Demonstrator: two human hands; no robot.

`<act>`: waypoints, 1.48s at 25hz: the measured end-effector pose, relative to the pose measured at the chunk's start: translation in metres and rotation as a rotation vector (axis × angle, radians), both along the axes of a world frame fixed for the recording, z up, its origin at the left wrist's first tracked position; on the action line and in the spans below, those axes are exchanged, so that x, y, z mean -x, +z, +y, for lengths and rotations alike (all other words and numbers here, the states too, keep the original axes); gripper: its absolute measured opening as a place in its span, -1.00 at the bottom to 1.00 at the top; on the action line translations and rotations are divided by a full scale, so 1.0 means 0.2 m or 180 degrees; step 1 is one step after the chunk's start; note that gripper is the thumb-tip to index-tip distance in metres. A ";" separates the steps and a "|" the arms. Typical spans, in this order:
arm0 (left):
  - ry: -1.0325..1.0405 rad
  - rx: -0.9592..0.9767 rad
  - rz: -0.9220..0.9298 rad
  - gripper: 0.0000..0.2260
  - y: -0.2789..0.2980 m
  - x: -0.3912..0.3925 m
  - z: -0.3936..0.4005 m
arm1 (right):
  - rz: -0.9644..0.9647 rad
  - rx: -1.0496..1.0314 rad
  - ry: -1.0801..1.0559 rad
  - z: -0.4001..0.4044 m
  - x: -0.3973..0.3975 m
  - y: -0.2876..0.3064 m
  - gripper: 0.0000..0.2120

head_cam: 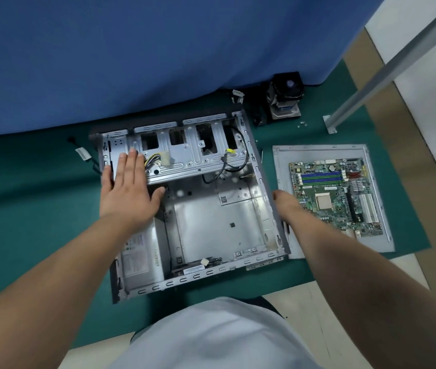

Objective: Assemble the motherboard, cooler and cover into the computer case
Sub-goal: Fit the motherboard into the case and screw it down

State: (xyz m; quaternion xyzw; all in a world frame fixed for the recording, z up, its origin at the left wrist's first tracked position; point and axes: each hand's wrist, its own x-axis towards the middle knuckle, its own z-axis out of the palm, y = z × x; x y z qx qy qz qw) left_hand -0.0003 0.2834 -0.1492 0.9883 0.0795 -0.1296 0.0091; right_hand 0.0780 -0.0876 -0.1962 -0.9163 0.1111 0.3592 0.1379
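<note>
The computer case (211,209) lay open on the green mat (25,209), in the middle of the view. The person's left hand (127,193) was flat, fingers straight, resting on the metal rack at the case's 10 o'clock corner. The right hand (287,205) was at the case's 3 o'clock wall. Its fingers were turned out of sight, so one could not tell if it gripped the wall or only touched it.

The motherboard (336,193) sat at 3 o'clock from the case, on top of the gray cover (280,161). The cooler (286,95) stood at 1 o'clock, near the blue cloth (158,49).

The motherboard looked thin, light and easy to break. It would be best held by its bare edges, not by the small parts on top. The case looked heavy and stiff, with thin metal edges that might be sharp. The cooler looked chunky and should be lifted by its sides.

The wires (227,166) inside the case ran under the rack, so their ends were hidden. Some tiny bits near the cooler, maybe screws (302,124), were too small to tell. The power box (142,254) was partly hidden by the left arm.
</note>
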 end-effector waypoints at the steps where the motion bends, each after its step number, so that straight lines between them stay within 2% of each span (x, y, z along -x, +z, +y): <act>1: 0.0014 -0.0022 0.0060 -0.21 0.00 -0.01 0.00 | -0.0035 -0.0052 -0.0022 0.00 -0.01 -0.02 -0.81; 5: 0.0055 0.0074 0.0274 -0.16 0.00 -0.04 0.01 | -0.0056 -0.0280 -0.0008 -0.01 -0.04 -0.02 -0.91; 8: 0.0075 0.0079 0.0368 -0.13 0.01 -0.05 0.01 | 0.0028 -0.0457 -0.0087 -0.05 -0.05 -0.01 -0.86; 10: 0.0094 0.0088 0.0375 -0.11 0.00 -0.06 0.01 | 0.0098 -0.0812 -0.0560 -0.08 -0.03 0.01 -0.79; 13: 0.0091 0.0078 0.0324 -0.10 0.00 -0.05 0.01 | 0.0296 -0.1690 -0.1698 -0.15 0.03 0.03 -0.81; 15: 0.0086 0.0038 0.0325 -0.10 0.00 -0.05 0.01 | 0.0217 -0.1976 -0.2069 -0.22 0.08 0.02 -0.77; 18: 0.0089 0.0021 0.0285 -0.09 0.00 -0.05 0.01 | -0.0299 -0.1103 -0.1679 -0.32 0.12 0.00 -0.92; 20: 0.0087 0.0042 0.0262 -0.09 0.00 -0.05 0.01 | -0.0461 -0.0532 -0.1314 -0.37 0.15 0.02 -0.91; 23: 0.0084 0.0052 0.0229 -0.09 0.00 -0.04 0.01 | -0.0456 -0.0194 -0.0889 -0.36 0.20 0.04 -0.93; 26: 0.0087 0.0036 0.0244 -0.09 0.00 -0.04 0.01 | -0.0377 0.0028 -0.0747 -0.34 0.22 0.05 -0.93; 29: 0.0111 0.0016 0.0223 -0.10 0.00 -0.04 0.02 | -0.0255 0.0085 -0.0773 -0.31 0.24 0.07 -0.81; 32: 0.0088 0.0024 0.0006 -0.14 0.00 -0.01 0.00 | -0.0529 -0.0126 -0.0817 -0.25 0.25 0.13 -0.57; 35: 0.0145 0.0176 -0.0262 -0.19 0.01 -0.01 -0.02 | -0.0836 -0.1329 -0.1092 -0.08 0.26 0.29 -0.45; 37: 0.0197 0.0266 -0.0361 -0.21 0.03 -0.05 -0.03 | -0.0618 -0.1577 -0.0760 0.05 0.30 0.36 -0.35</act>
